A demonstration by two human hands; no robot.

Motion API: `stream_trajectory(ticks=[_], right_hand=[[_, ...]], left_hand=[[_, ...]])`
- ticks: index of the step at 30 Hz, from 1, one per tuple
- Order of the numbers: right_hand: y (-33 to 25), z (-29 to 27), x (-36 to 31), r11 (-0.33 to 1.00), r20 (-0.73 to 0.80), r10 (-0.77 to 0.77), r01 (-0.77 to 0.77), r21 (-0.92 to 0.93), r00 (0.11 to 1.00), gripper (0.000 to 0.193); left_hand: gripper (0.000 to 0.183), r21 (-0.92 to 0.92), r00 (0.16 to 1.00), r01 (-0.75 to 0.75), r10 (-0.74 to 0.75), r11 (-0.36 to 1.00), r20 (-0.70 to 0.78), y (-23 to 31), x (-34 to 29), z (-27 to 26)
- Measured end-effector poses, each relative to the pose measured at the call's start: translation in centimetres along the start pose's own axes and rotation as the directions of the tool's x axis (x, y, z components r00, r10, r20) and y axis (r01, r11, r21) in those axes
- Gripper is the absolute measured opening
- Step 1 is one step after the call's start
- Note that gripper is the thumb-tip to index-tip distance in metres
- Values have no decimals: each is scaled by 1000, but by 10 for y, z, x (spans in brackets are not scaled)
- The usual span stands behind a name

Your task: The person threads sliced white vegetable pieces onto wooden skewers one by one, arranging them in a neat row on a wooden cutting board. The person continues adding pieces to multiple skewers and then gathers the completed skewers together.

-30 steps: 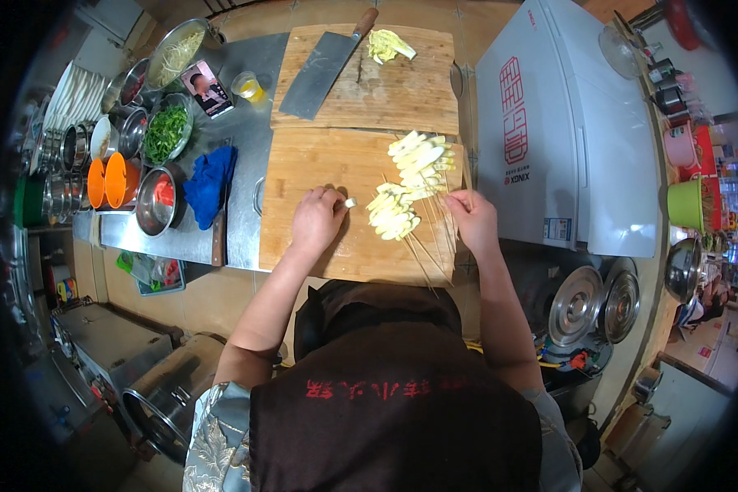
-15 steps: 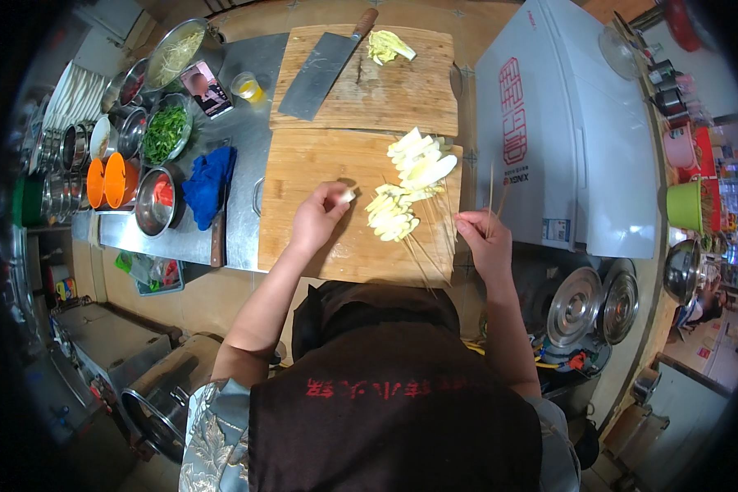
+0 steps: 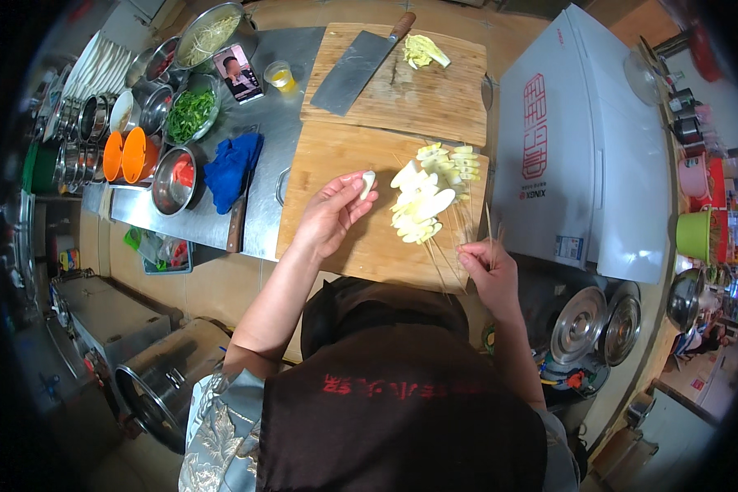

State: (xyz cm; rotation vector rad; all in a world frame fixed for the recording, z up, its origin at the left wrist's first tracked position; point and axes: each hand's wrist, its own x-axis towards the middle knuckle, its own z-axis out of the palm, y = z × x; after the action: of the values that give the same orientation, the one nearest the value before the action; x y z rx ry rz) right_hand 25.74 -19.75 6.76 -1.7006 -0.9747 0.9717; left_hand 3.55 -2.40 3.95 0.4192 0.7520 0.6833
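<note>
Between the thumb and fingers of my left hand (image 3: 334, 215) is a small pale vegetable slice (image 3: 368, 184), raised over the near cutting board (image 3: 320, 160). My right hand (image 3: 494, 277), at the board's right edge, is closed around several thin wooden skewers (image 3: 489, 220) that point upward. Between the two hands lies a pile of whitish-yellow vegetable slices (image 3: 422, 203). Thin sticks (image 3: 444, 264) run out from under it toward me. Some slices at the pile's far side sit in rows; whether sticks pass through them I cannot tell.
On the far board (image 3: 394, 102) rest a cleaver (image 3: 354, 72) and a yellow-green leafy piece (image 3: 423, 51). Leftward on the metal counter are a blue cloth (image 3: 232, 170), a phone (image 3: 238, 74), a cup (image 3: 280, 77) and bowls of greens (image 3: 190, 115). A white freezer (image 3: 578, 148) stands right.
The whole view has shifted, so the boards sit farther right. My left hand has turned, showing more of its palm and of the slice. My right hand still grips the skewers.
</note>
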Motion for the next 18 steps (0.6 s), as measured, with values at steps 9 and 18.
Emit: stream_trajectory(ticks=[9,18], right_hand=[[3,16,-9,997,136,73,-71,-15,988,10],[9,26,-17,998,260,67,-66,-12,963,10]], left_hand=[[24,65,1000,-8,8,998,-5,2,-10,-5],[12,319,990,138,-141,938,-14,-4,-16,-19]])
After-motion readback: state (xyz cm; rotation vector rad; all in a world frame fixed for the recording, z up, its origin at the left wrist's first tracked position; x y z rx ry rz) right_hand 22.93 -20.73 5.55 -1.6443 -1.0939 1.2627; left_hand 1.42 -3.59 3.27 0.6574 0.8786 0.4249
